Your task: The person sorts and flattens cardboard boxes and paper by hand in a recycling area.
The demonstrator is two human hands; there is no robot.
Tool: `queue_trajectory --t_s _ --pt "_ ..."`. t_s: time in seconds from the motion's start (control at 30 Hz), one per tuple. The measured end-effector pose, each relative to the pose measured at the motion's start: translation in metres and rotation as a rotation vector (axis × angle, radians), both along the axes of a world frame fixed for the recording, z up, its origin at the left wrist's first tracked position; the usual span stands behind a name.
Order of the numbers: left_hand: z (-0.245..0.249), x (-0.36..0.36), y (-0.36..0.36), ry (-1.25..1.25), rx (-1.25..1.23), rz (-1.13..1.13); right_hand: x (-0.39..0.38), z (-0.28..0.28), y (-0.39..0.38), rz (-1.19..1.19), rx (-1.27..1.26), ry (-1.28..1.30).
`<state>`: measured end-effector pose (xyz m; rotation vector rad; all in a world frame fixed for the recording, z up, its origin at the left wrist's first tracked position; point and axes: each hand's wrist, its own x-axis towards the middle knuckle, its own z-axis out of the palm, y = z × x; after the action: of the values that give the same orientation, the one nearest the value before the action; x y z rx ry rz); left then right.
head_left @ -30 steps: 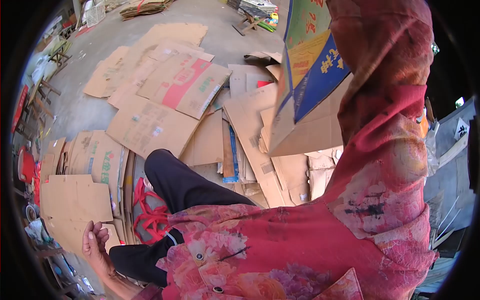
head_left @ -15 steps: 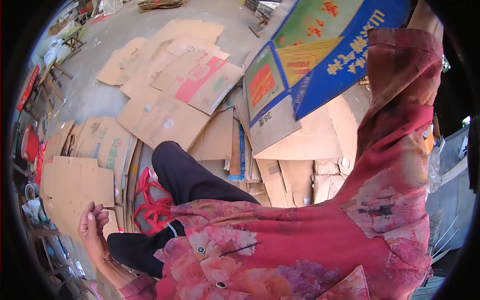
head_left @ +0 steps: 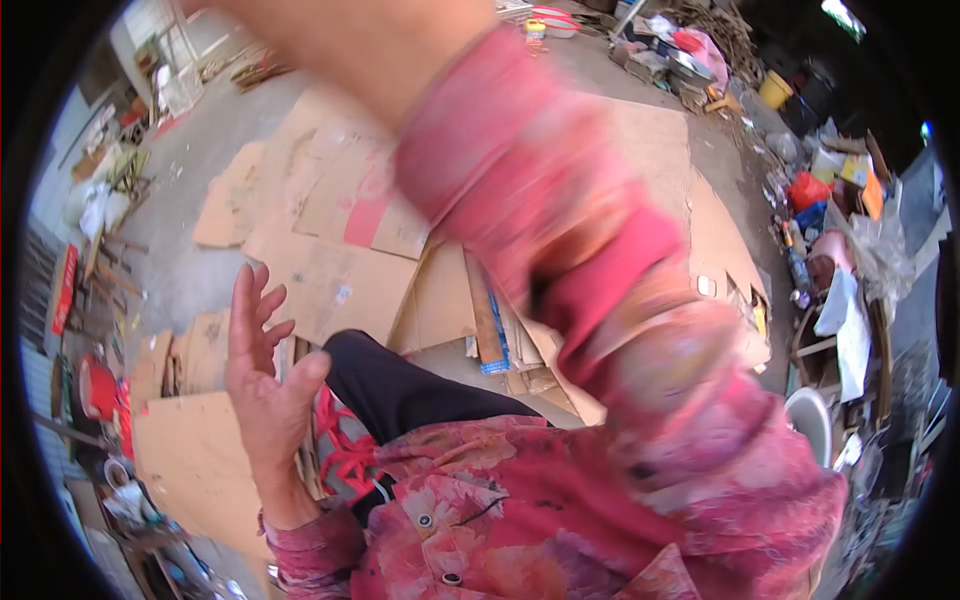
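My left hand [head_left: 268, 370] is raised above the cardboard on my left side, its fingers apart and nothing in it. My right arm, in a red floral sleeve [head_left: 640, 300], stretches up and across to the left, smeared by motion. Its hand lies beyond the top edge of the view. Below the arm, flattened cardboard sheets [head_left: 315, 265] overlap on the floor, one with a pink printed band [head_left: 368, 215]. Close under my left hand, a stack of brown cardboard [head_left: 195, 465] stands beside my knee. Red strapping [head_left: 350, 450] lies between that stack and my dark-trousered leg.
A large cardboard sheet [head_left: 650, 135] lies beyond my right arm. Mixed scrap and plastic bags [head_left: 880, 250] are heaped along the right side. A yellow bucket [head_left: 774, 90] stands at the back right. On the left are a red tub [head_left: 97, 388] and wooden stools.
My right arm has swung from the upper right across to the upper left. The blue printed cardboard has left the view. My left hand has risen and its fingers have spread.
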<state>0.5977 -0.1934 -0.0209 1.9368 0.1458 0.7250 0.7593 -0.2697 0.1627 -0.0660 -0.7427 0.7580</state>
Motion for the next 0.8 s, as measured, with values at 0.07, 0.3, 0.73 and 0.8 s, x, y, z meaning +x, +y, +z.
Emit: queue_trajectory --t_s 0.07,0.3,0.73,0.8 --pt "-0.004 0.021 0.002 -0.004 0.171 0.088 -0.016 -0.017 0.042 -0.005 0.019 0.063" --pt "-0.059 0.052 0.052 0.216 0.493 0.051 -0.049 -0.074 0.077 0.049 -0.162 0.366" --pt "-0.090 0.058 0.048 0.044 -0.460 0.396 -0.001 -0.237 -0.020 -0.168 -0.664 -0.430" --pt "-0.080 0.052 0.060 -0.144 -0.768 0.495 0.028 -0.285 -0.090 -0.675 -1.012 -0.857"
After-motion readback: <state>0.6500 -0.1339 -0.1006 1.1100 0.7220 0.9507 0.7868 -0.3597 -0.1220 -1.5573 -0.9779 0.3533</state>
